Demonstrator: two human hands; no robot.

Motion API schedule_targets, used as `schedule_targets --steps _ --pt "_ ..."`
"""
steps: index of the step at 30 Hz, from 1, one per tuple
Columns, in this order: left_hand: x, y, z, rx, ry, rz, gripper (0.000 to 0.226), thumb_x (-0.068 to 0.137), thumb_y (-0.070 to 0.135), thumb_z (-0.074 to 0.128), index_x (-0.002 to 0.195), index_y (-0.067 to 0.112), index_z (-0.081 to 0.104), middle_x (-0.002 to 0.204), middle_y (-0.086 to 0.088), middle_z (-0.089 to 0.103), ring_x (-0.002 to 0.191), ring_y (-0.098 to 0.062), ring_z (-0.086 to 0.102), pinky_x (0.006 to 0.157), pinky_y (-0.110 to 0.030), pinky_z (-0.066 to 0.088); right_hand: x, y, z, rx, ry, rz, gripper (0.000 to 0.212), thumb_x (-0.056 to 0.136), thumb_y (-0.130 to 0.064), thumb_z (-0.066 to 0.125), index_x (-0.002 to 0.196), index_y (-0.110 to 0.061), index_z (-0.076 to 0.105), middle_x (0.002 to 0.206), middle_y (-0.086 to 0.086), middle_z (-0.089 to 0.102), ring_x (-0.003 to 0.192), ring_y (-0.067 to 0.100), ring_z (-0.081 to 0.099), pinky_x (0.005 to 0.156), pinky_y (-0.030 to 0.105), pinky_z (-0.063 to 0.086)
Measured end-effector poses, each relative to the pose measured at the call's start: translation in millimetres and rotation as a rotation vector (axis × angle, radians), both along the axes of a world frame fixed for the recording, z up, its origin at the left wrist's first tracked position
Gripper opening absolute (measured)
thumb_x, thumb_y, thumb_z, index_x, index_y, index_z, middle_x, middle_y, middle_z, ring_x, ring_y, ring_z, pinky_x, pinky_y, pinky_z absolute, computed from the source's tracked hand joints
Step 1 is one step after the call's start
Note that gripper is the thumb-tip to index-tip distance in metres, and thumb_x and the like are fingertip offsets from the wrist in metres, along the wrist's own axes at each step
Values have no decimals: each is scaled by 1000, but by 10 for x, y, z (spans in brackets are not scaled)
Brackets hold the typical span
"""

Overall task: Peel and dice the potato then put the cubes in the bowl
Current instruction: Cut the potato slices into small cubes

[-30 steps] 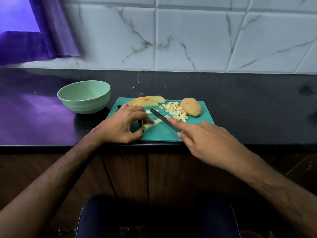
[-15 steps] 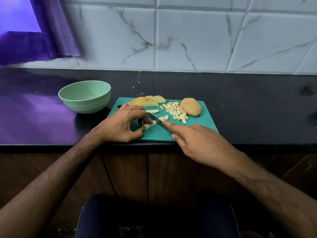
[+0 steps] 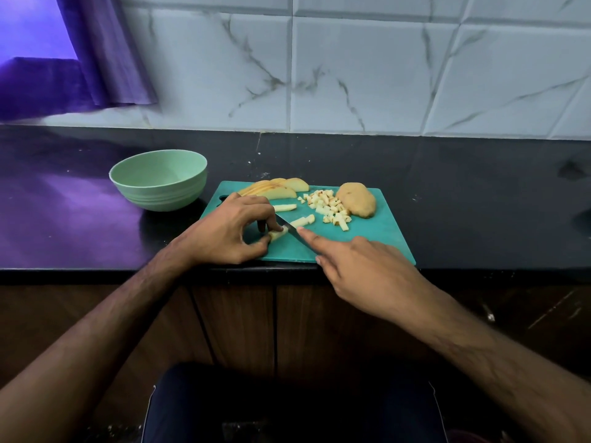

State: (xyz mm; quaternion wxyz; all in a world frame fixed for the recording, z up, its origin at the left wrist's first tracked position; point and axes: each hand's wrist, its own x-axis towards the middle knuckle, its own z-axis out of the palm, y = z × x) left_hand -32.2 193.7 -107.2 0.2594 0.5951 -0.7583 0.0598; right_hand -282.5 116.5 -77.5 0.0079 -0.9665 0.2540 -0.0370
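Our left hand (image 3: 228, 230) pinches a pale potato stick (image 3: 277, 234); our right hand (image 3: 358, 270) grips the dark-bladed knife (image 3: 289, 229), slicing just beside those fingertips.

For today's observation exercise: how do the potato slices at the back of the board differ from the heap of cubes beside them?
The potato slices are long, broad and overlap in a fan; the cubes are small, blocky and loosely scattered. The slices are uncut lengthwise; the cubes are finished. Both are pale and lie on the green cutting board.
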Motion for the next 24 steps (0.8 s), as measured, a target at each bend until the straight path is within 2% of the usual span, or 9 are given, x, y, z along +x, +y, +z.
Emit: schedule_targets --steps 9,16,24 --pt "9 -11 -7 -15 2 -9 12 84 24 68 95 28 67 93 17 62 90 -3 58 82 -48 47 -109 12 103 10 -16 0 52 110 -43 25 157 -55 4 73 -8 42 62 7 42 53 27 29" --pt "19 -19 -5 -9 12 -7 12 85 30 66 95 26 70 95 16 66 93 -5 61 85 -47 47 13 33 27 -5 15 3 53 110 -41 25 159 -49 5 76 -8 44 64 6 42 52 26 28" --pt "41 -23 -25 -32 10 -3 6 85 24 71 90 24 68 88 14 62 87 -6 60 81 -48 47 -58 5 129 18 -18 7 52 110 -42 26 158 -51 7 71 -10 42 60 7 41 52 26 26"
